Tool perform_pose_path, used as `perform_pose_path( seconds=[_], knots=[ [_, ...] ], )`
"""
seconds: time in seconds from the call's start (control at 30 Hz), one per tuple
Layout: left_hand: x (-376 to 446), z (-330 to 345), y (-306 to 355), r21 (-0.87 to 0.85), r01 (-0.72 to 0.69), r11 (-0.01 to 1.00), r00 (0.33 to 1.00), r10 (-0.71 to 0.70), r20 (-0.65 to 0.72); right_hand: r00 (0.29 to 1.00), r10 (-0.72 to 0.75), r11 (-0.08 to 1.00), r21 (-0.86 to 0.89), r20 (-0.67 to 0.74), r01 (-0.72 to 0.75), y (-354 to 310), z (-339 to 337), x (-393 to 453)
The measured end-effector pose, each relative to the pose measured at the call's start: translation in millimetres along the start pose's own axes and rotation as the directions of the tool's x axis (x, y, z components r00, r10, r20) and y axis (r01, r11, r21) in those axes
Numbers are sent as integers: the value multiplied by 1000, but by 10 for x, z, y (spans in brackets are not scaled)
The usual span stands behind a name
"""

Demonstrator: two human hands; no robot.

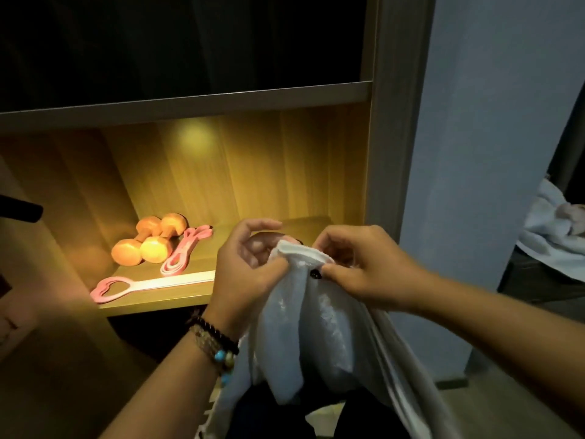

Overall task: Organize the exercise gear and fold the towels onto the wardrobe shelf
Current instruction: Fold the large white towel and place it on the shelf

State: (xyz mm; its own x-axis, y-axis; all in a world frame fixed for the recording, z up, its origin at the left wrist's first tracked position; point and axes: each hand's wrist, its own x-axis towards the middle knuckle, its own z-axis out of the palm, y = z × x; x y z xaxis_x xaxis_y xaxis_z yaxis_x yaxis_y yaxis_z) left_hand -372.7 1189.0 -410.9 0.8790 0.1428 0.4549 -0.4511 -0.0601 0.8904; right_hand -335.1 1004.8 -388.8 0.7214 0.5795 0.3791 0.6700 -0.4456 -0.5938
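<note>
So from my remote seat I've got both hands up in front of the lit wardrobe shelf (164,301), working a white towel (319,331). It's thin, a bit shiny and crinkled, with a thicker hemmed edge bunched at the top, and the rest hangs down in loose folds between my forearms. My left hand (245,267) has its thumb and curled fingers pinching the top edge from the left; the right hand (364,264) pinches the same edge from the right, fingers tucked tight. There's a small dark spot on the towel just beside my right thumb, can't tell what it is. No readable writing or labels anywhere. On the shelf behind sit two orange dumbbells (148,240) side by side, a pink resistance band (183,251) just beside them, and a pink strap with a loop handle (114,289) along the front edge.
</note>
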Motion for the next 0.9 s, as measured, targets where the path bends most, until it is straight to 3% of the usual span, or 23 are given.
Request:
perform_pose_path(
  seconds=[0.13, 0.2, 0.33, 0.4, 0.5, 0.57, 0.73, 0.9],
  knots=[
    [-367, -68, -351, 60, 75, 995, 997, -73, -23, 980, -59, 994, 79, -190, 75, 103, 178, -189],
    [-503, 1, -499, 98, 112, 989, 989, -101, -112, 971, -80, 991, 87, -224, 102, 127, 234, -255],
    [-575, 120, -601, 55, 125, 991, 950, -103, -294, 968, -127, 989, 47, -218, 140, 150, 347, -387],
    [-567, 157, -594, 39, 118, 992, 947, -101, -303, 959, -177, 983, -1, -223, 181, 143, 351, -413],
    [-568, 224, -580, 17, 94, 995, 956, -85, -281, 958, -261, 962, -119, -118, 247, 112, 338, -378],
    [-556, 236, -588, -1, 84, 996, 957, -81, -277, 962, -258, 961, -126, -83, 247, 104, 338, -330],
    [-482, 207, -639, 1, 72, 997, 952, -68, -298, 966, -123, 989, 56, -227, 139, 103, 331, -221],
    [-441, 194, -693, -45, 83, 996, 948, -93, -304, 986, -71, 988, 123, -153, 90, 99, 355, -189]
  ],
)
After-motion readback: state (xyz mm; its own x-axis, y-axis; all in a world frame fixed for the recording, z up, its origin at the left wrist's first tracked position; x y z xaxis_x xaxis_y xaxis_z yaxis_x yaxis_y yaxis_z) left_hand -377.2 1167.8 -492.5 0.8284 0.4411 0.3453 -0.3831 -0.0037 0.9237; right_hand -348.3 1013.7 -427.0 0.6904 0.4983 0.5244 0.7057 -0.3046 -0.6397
